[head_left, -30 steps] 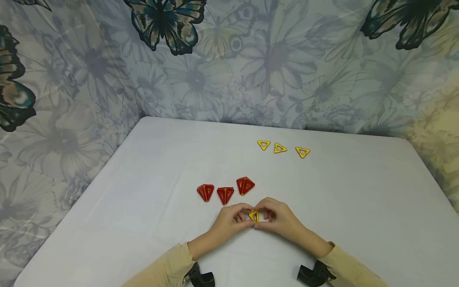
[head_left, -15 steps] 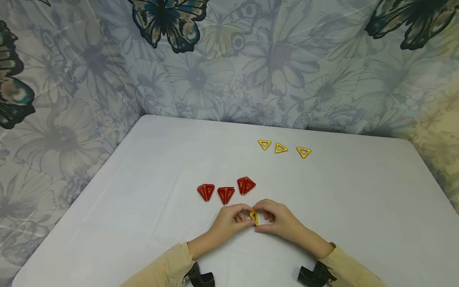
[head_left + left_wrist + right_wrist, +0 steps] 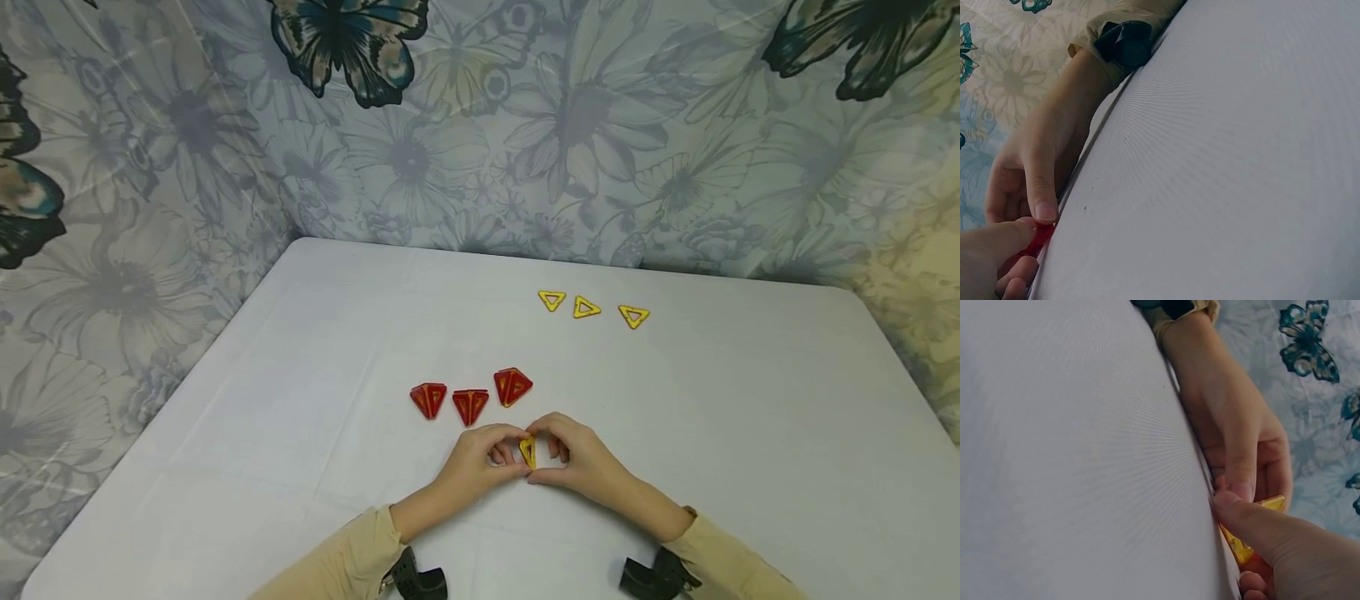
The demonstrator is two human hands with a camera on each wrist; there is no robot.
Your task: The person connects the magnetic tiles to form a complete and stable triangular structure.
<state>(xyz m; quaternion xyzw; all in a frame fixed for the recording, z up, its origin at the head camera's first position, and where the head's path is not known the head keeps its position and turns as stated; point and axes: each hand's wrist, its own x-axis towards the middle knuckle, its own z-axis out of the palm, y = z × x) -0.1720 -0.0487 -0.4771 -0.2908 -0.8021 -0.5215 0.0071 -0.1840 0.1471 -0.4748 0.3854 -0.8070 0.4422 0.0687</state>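
Near the front middle of the table, the left hand (image 3: 480, 458) and right hand (image 3: 576, 454) meet around a small yellow triangular tile (image 3: 528, 453) with an open centre. Thumb and fingers of the left hand pinch its left side. The right thumb and forefinger pinch it at its upper and lower ends. In the right wrist view the yellow tile (image 3: 1246, 550) shows between the hands, partly covered by a thumb. A clear red piece (image 3: 1040, 239) appears between the fingertips in the left wrist view; how it joins the yellow tile is hidden.
Just beyond the hands stand three red pyramid-like pieces (image 3: 470, 407) made of triangles. Farther back, three yellow triangular tiles (image 3: 587, 307) lie flat in a loose row. A white cloth covers the table (image 3: 225, 417), and a floral fabric wall (image 3: 450, 167) rises behind it.
The yellow tile has turned between the fingers and looks narrower from above. The right thumb has shifted slightly downward from the left one. The loose pieces stay put.
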